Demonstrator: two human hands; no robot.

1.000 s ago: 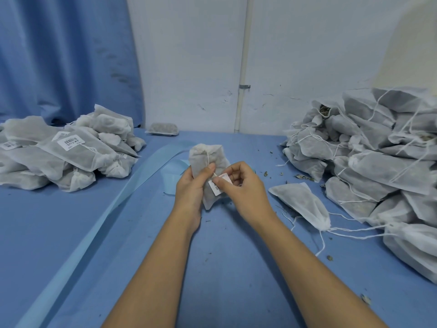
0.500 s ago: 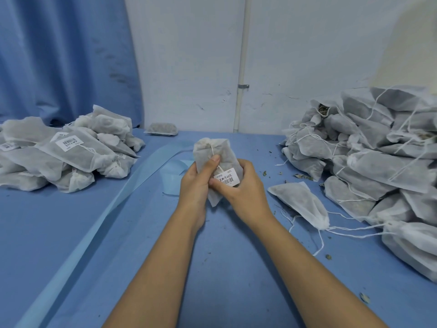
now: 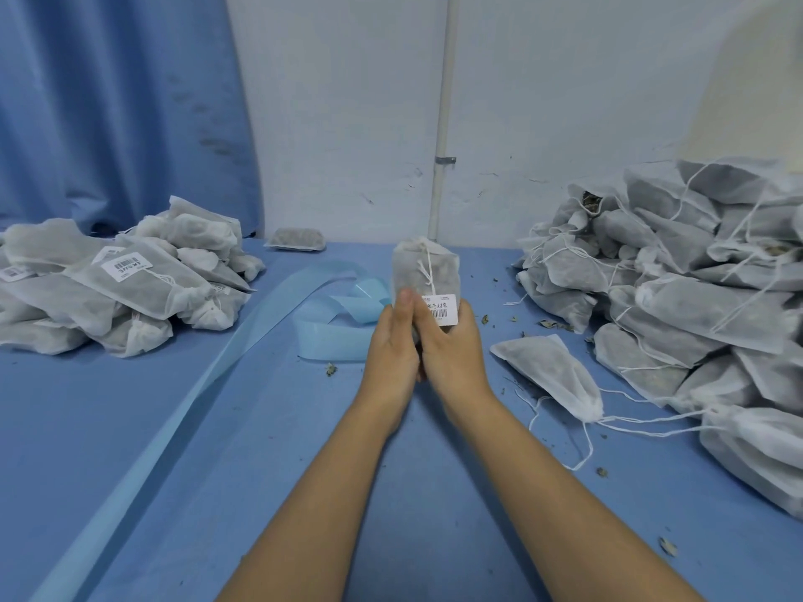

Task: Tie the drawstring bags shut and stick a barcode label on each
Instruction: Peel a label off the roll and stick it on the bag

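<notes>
A white drawstring bag (image 3: 423, 269) stands upright above the middle of the blue table, its knotted string hanging down its front. My left hand (image 3: 393, 347) grips its lower left side, thumb pressed on the front. My right hand (image 3: 452, 349) wraps the lower right side. A white barcode label (image 3: 441, 309) sits on the bag's lower front, between my thumbs. One untied bag (image 3: 549, 375) lies flat to the right of my hands, strings trailing.
A heap of labelled bags (image 3: 126, 280) fills the left of the table. A larger heap of unlabelled bags (image 3: 691, 306) is piled at the right. A light blue backing strip (image 3: 330, 310) curls behind my hands and runs to the near left. Herb crumbs dot the cloth.
The label went from pinched in my right fingers to lying flat on the bag's front. Both hands lifted the bag slightly and closed around its lower part.
</notes>
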